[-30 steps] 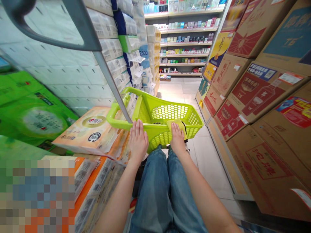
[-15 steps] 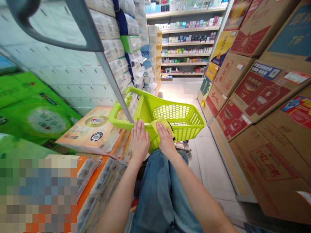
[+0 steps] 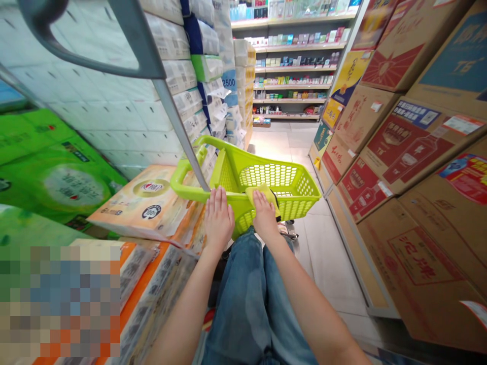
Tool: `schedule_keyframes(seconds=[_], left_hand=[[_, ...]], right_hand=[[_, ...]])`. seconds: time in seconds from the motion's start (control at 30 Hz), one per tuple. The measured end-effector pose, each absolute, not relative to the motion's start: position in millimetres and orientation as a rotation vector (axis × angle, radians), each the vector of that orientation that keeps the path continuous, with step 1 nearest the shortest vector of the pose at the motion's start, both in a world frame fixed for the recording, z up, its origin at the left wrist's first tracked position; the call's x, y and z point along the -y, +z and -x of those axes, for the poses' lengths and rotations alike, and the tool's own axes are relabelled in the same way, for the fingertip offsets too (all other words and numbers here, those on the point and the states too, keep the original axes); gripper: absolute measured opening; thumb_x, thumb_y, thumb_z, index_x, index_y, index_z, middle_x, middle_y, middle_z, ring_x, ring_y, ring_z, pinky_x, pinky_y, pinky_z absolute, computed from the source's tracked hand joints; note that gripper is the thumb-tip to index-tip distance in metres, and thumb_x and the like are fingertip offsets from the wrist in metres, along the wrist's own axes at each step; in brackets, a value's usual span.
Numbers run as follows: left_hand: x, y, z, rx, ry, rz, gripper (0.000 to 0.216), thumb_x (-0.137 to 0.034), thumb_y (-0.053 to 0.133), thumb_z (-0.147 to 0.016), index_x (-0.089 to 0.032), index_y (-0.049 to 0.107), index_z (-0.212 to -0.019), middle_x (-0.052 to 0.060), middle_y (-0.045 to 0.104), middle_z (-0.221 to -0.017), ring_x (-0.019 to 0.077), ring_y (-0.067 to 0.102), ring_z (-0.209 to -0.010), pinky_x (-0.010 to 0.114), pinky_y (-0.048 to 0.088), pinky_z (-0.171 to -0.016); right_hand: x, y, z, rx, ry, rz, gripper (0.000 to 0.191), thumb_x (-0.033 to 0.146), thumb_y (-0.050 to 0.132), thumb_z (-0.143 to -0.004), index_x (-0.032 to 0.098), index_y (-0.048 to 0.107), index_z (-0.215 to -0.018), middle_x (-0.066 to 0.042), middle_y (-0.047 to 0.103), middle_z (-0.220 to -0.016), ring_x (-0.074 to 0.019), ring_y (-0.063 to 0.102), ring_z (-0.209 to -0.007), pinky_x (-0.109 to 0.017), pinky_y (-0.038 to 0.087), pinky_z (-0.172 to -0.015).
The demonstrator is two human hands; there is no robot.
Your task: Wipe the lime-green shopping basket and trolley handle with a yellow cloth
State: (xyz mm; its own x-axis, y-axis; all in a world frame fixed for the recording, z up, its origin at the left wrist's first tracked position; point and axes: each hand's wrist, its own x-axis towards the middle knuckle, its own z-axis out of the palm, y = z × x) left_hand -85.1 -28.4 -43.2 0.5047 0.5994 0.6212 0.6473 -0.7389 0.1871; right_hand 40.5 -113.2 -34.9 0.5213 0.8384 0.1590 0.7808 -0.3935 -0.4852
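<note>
The right hand [image 3: 265,215] lies flat over the yellow cloth [image 3: 274,201] on the near rim of the green basket [image 3: 294,208], between its handle end and far right end. Half a second ago hand and cloth were nearer the handle end; they have slid slightly right, which suggests rubbing along this edge. The thumb is hidden, so whether it pinches the cloth I cannot tell. The left hand [image 3: 219,215], fingers straight and uncurled, still rests on that rim beside the metal pole [image 3: 182,134], apparently steadying the basket.
</note>
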Motion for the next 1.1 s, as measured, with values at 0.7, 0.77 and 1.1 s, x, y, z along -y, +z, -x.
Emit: schedule_keyframes(seconds=[0.7,0.77,1.1], left_hand=[[30.2,-41.9,84.4,1.116,-1.051,2.679,0.059,-0.024,0.031,-0.099,-0.012,0.023,-0.156,0.011,0.034,-0.160,0.0249,0.022,-0.151,0.045,0.021,-0.123],[29.8,-42.1,84.3,1.120,-1.055,2.689,0.059,-0.024,0.031,-0.099,-0.012,0.023,-0.156,0.011,0.034,-0.160,0.0244,0.021,-0.151,0.045,0.021,-0.123],[28.6,-40.6,86.2,1.126,-1.029,2.701,0.059,-0.023,0.034,-0.097,-0.012,0.026,-0.155,0.013,0.034,-0.159,0.0249,0.023,-0.151,0.046,0.024,-0.122]], right_hand=[[144.2,-56.8,-81.5,1.235,0.071,2.331,0.086,-0.006,0.037,-0.072,0.017,0.029,-0.154,-0.007,0.030,-0.161,-0.0196,0.024,-0.150,-0.046,0.022,-0.120],[137.1,-48.9,-73.3,1.202,0.101,2.347,0.083,-0.006,0.036,-0.073,0.017,0.031,-0.153,-0.007,0.032,-0.161,-0.0206,0.025,-0.150,-0.048,0.022,-0.120],[88.8,-8.5,-4.5,1.489,0.193,1.996,0.067,0.005,0.036,-0.087,0.018,0.033,-0.153,-0.007,0.033,-0.160,-0.0185,0.026,-0.149,-0.046,0.022,-0.120]])
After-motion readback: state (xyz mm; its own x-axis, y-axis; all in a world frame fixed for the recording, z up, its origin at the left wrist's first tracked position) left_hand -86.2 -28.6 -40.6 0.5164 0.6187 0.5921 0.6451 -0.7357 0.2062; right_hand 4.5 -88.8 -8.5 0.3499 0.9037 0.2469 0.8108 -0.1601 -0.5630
